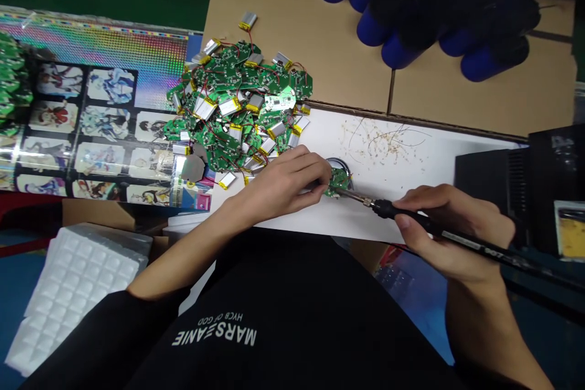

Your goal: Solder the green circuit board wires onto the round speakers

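My right hand [452, 225] is wrapped round the black handle of a soldering iron [406, 214]. The iron points left, its metal tip at a small green circuit board [339, 180]. This board lies in or against a dark round part [342, 164], whose rim shows behind it. My left hand [297, 181] is closed, with thumb and fingers pinched at the board's left edge; what lies between the fingertips is hidden. Just beyond that hand spreads a heap of green circuit boards [228, 140] with silver battery packs [205, 108] on red and black wires.
Several blue cylinders with dark tops [400, 49] lie on the cardboard [283, 24] at the back. Clippings [384, 140] litter the white tabletop [425, 164]. A black box [491, 177] and a yellow sponge tray [571, 237] stand right. Printed sheets [100, 140] and white foam [82, 292] are left.
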Demonstrator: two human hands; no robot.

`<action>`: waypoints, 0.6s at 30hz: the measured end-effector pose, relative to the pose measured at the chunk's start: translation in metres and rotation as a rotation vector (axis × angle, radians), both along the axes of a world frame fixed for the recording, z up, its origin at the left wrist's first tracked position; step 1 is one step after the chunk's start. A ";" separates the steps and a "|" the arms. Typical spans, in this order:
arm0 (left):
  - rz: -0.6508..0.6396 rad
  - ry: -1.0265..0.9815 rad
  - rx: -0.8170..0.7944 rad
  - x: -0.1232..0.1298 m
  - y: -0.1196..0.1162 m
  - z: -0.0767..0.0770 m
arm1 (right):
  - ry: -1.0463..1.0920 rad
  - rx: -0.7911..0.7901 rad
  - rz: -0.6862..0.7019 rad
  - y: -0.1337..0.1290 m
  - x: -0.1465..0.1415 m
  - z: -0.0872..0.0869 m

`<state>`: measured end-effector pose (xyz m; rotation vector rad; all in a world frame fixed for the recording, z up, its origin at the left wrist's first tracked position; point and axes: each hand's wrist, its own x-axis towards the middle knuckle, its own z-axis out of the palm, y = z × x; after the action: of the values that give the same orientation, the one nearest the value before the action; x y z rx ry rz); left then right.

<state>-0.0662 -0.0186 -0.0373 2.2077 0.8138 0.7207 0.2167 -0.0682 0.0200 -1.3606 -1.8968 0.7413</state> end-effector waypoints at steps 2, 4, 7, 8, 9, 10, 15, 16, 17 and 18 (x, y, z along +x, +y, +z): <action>-0.003 0.000 -0.006 0.000 0.000 0.000 | 0.009 -0.009 0.014 0.002 0.000 0.002; -0.003 0.004 -0.012 0.000 0.001 0.000 | 0.015 -0.022 0.026 0.003 0.000 0.003; -0.004 -0.010 0.003 0.000 0.001 0.000 | 0.023 -0.037 0.042 0.004 0.000 0.004; -0.005 -0.016 0.011 0.000 0.000 0.001 | 0.021 -0.040 0.041 0.004 0.000 0.004; -0.005 -0.021 0.018 0.000 0.000 0.001 | 0.015 -0.043 0.036 0.004 0.001 0.004; -0.004 -0.022 0.022 0.000 0.000 0.001 | 0.007 -0.045 0.030 0.003 0.001 0.003; 0.000 -0.009 0.008 0.001 0.000 0.000 | 0.067 -0.002 0.013 0.005 0.000 0.001; 0.000 -0.007 0.012 0.001 0.000 0.000 | 0.106 0.038 0.007 0.005 0.001 0.001; 0.000 -0.010 0.022 0.001 0.000 0.000 | 0.145 0.080 -0.008 0.005 0.004 0.002; 0.000 -0.015 0.034 0.001 0.000 -0.001 | 0.179 0.111 -0.035 0.005 0.007 0.003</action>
<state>-0.0654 -0.0184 -0.0381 2.2299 0.7999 0.7560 0.2233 -0.0628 0.0228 -1.2138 -1.7430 0.7051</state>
